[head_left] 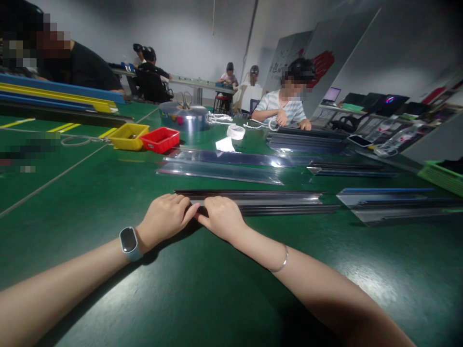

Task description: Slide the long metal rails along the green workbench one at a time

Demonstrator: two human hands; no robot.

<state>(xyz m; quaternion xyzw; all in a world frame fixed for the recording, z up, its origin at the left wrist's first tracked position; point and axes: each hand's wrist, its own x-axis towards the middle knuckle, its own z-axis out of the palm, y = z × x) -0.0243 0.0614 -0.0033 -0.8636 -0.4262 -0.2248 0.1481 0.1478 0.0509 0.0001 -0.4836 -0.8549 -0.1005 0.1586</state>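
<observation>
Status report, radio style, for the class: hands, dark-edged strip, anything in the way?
Left hand, right hand: side by side, closed on dark-edged strip near its left end. Strip on green table. Clear strips beyond; nothing seen blocking hands.

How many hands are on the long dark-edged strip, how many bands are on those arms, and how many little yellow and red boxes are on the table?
Hands on the dark-edged strip: 2 (left hand, right hand)
Arm bands: 2 (watch, bracelet)
Yellow box: 1
Red box: 1
Total: 6
</observation>
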